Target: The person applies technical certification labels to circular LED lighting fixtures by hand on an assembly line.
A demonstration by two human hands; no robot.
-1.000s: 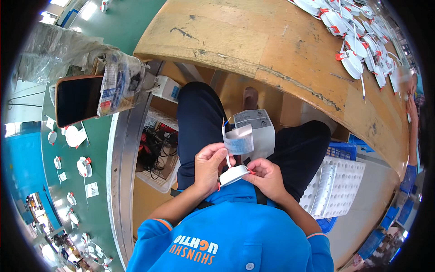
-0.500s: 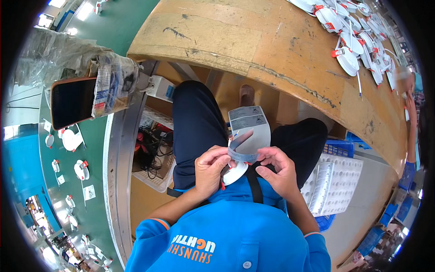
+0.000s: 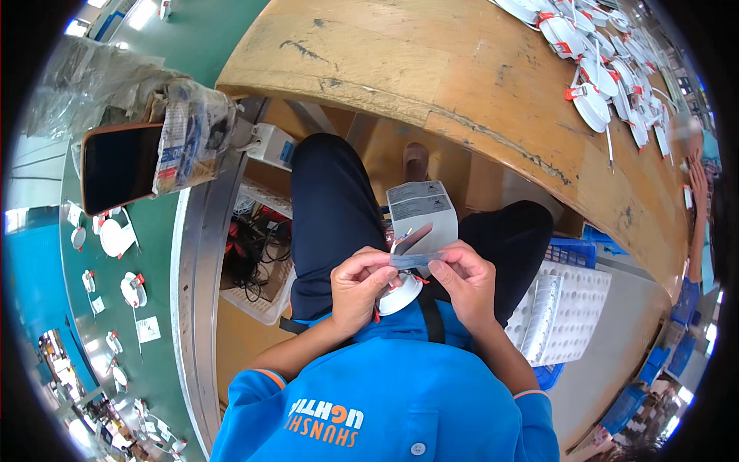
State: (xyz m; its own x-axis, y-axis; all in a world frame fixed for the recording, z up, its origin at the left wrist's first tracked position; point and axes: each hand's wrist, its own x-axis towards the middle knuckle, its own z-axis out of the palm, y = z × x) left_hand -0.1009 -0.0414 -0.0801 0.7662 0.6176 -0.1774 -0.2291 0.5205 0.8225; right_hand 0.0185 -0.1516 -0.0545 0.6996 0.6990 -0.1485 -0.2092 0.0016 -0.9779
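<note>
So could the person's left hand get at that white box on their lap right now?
Probably yes. The white box lies on the lap just beyond the left hand, nothing between; but both hands are pinching a small strip, so it would have to let go first.

Since a second ago the small clear plastic strip [image 3: 416, 260] has come down from upright in front of the grey-white box and now lies level, stretched between the left hand [image 3: 360, 286] and right hand [image 3: 464, 280], whose fingers pinch its ends.

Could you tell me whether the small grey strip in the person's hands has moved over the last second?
Yes. The grey strip has come down from in front of the white box on the lap and now lies flat between both hands' fingertips.
</note>
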